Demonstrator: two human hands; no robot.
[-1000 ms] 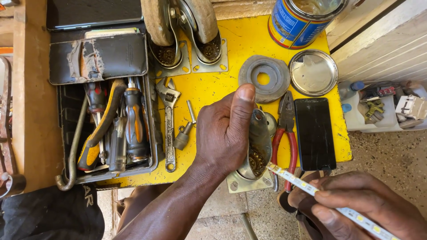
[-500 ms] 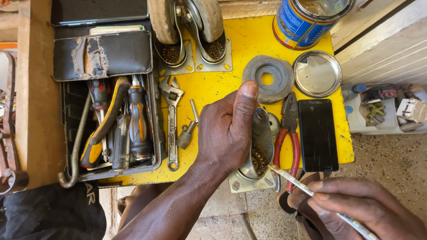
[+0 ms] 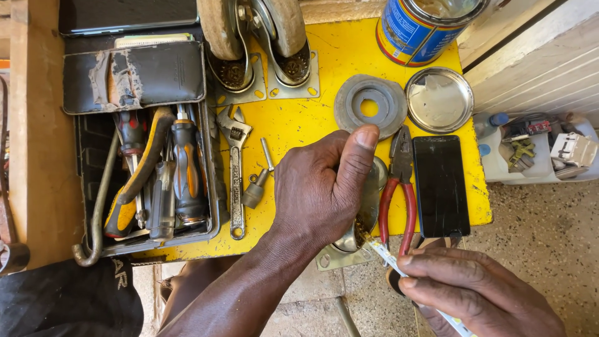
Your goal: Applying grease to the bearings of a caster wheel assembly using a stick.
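Note:
My left hand (image 3: 324,187) grips a metal caster bracket (image 3: 369,209) at the front edge of the yellow table (image 3: 299,125), with the thumb laid along its top. The bracket's base plate (image 3: 331,257) juts out below the hand. My right hand (image 3: 474,293) holds a thin white stick (image 3: 390,257), and its tip touches the greasy inside of the bracket. Red-handled pliers (image 3: 399,200) lie just right of the bracket.
A grey disc (image 3: 370,107), a tin lid (image 3: 439,100), a blue tin (image 3: 418,28) and a black phone (image 3: 441,185) lie to the right. Two casters (image 3: 262,37) stand at the back. An adjustable wrench (image 3: 234,168), a socket bit (image 3: 256,187) and an open toolbox (image 3: 150,175) are to the left.
My right hand has drawn closer to the bracket, bringing the stick's tip up into it. My left hand has kept its hold on the bracket.

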